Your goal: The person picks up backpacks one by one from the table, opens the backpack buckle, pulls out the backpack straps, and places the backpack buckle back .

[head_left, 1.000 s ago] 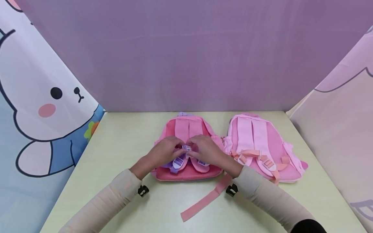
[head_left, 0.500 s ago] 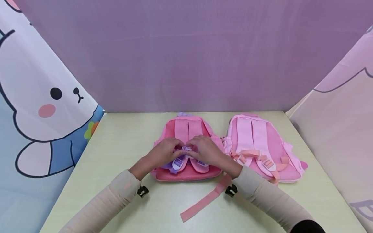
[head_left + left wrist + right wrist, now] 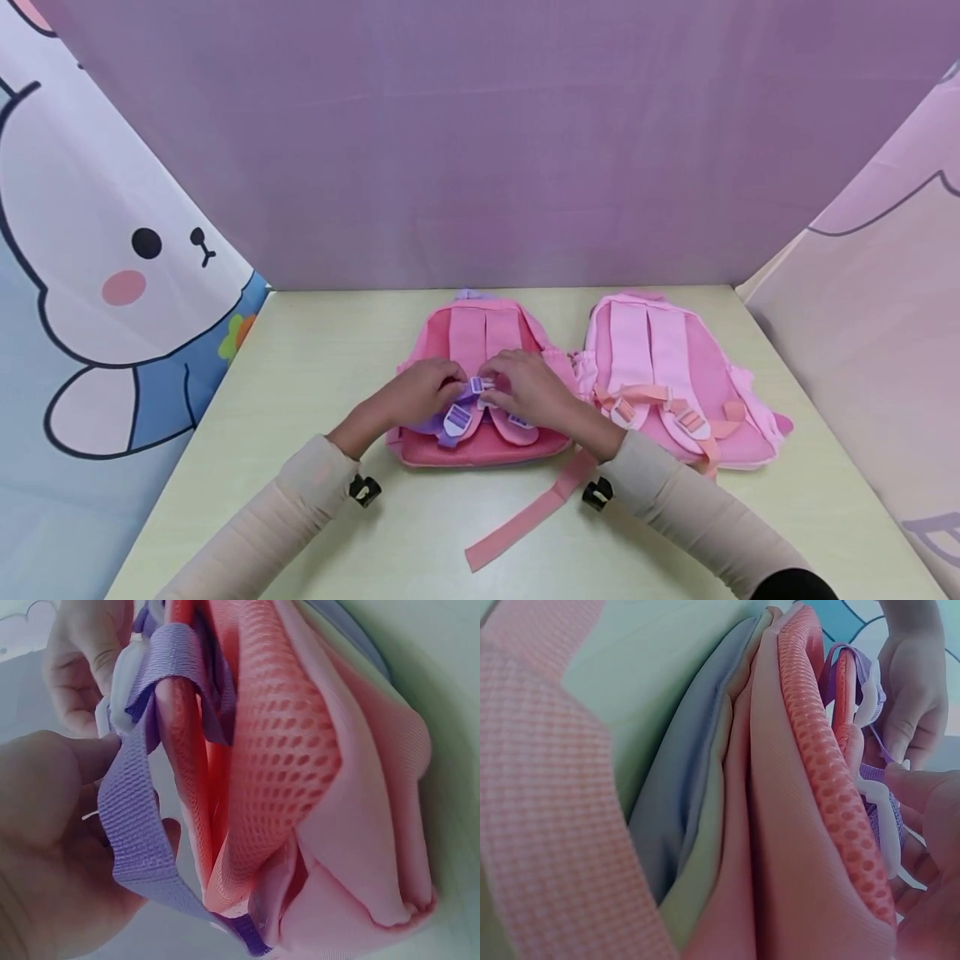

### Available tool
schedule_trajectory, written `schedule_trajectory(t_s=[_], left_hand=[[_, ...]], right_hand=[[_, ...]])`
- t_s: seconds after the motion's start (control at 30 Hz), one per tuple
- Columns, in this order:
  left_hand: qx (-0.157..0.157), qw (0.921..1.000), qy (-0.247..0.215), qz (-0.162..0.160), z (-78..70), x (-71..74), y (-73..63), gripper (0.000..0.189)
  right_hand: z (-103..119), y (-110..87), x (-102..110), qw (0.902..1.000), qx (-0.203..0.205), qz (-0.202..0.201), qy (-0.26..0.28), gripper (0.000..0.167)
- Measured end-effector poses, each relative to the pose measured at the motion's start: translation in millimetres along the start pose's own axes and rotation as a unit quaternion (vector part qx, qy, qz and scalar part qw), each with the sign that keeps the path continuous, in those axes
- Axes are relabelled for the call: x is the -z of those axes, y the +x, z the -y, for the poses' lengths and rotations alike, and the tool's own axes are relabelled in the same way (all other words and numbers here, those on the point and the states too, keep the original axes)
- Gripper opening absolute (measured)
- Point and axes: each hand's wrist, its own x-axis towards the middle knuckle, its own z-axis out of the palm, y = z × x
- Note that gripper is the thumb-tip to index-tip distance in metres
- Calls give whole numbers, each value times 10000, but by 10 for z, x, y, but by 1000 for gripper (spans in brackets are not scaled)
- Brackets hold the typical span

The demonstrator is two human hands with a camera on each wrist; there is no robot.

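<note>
- The left hand (image 3: pixel 425 392) is pinching a purple strap (image 3: pixel 465 394) between thumb and fingers, just left of a small buckle (image 3: pixel 477 385).
- The right hand (image 3: pixel 528 387) is gripping the right end of that buckle, its thumb curling in from the near side and its fingers from the far side.
- The small buckle is sitting between the two hands, over the shoulder straps of the darker pink backpack (image 3: pixel 480 452).
- That backpack is lying in the middle of the far half of the table (image 3: pixel 322 333), its strap side facing the person.
- Two larger white adjusters are resting nearer on it: a left adjuster (image 3: pixel 457 421) with purple webbing, and a right adjuster (image 3: pixel 522 421) partly hidden by the right hand.
- A light pink backpack (image 3: pixel 705 350) is lying just to the right, also strap side up, with salmon webbing (image 3: pixel 641 393) crossing its near part.
- A loose salmon strap (image 3: pixel 525 525) is stretching from under the right forearm toward the near left.
- A purple panel (image 3: pixel 480 150) is standing at the far edge, a cartoon backdrop (image 3: pixel 82 308) is hanging on the left, and a pale backdrop (image 3: pixel 862 333) is covering the right.
</note>
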Motion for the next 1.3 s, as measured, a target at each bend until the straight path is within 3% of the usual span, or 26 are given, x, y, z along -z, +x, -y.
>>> schedule_trajectory(t_s=[0.23, 0.37, 0.5, 1.3], left_hand=[[-135, 9990, -430, -19, 25, 20, 20, 12], [15, 9981, -619, 43, 23, 18, 32, 13], [162, 9974, -699, 109, 23, 19, 43, 14], [206, 9939, -1051, 243, 0, 14, 74, 19]], right_hand=[[-4, -9, 2, 10000, 21, -5, 14, 36], [-2, -16, 7, 10000, -4, 2, 59, 35], [4, -22, 14, 9999, -28, 6, 110, 34], [11, -12, -3, 9998, -14, -29, 180, 36]])
